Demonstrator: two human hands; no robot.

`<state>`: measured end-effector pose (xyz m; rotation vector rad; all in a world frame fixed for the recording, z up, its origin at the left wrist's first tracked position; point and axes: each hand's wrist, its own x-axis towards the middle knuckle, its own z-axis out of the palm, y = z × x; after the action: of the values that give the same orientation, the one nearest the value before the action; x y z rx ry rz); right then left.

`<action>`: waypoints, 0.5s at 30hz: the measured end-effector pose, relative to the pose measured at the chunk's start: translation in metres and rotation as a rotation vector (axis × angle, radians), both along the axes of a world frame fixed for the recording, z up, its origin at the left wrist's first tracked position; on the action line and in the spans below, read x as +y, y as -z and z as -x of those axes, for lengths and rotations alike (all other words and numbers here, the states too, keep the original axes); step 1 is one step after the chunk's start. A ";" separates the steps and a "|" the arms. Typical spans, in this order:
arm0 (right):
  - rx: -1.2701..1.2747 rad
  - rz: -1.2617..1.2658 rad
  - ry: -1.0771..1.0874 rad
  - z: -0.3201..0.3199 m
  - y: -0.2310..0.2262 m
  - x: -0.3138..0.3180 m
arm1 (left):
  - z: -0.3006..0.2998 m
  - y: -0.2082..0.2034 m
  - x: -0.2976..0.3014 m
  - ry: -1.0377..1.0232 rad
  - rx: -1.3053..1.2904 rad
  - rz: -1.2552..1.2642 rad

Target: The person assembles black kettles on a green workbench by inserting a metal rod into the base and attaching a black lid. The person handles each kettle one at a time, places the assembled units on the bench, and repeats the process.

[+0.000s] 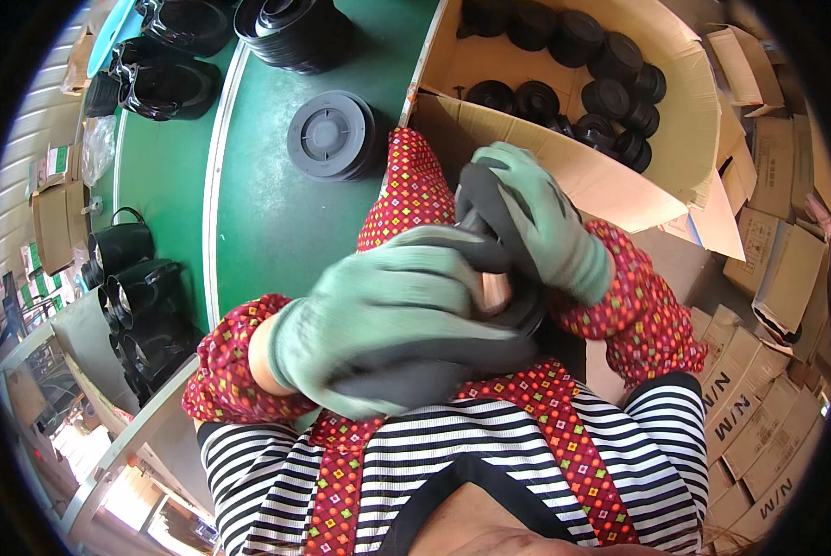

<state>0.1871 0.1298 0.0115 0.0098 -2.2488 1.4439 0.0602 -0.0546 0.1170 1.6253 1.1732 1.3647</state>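
A black round plastic part (517, 301) sits mid-frame, clasped between both gloved hands: left hand (388, 320) closed over it, right hand (536, 218) gripping from above. Behind, upper right, a cardboard box (619, 185) holds similar black parts; a disc stack (330, 136) rests on the green surface (267, 213).

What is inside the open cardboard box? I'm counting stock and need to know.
The cardboard box holds black round parts, loosely piled. Its front wall and the right hand hide the lower ones.

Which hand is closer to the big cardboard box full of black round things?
Right. The right hand is raised just in front of the cardboard box, overlapping its near wall in the picture. The left hand is lower, closer to the body, gripping a black round part.
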 end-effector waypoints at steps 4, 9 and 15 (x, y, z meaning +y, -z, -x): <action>-0.230 -0.259 -0.011 -0.022 -0.031 0.003 | -0.008 0.017 -0.024 -0.105 -0.265 -0.041; 0.068 0.258 -0.401 0.006 0.011 0.016 | -0.062 -0.019 0.020 -0.187 0.271 0.063; 0.111 0.082 -0.328 0.014 0.049 0.008 | -0.059 -0.014 0.023 -0.251 0.358 0.127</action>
<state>0.1731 0.1377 -0.0374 0.4396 -2.1678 1.6554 0.1193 -0.0319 0.1309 1.7191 1.6867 1.1448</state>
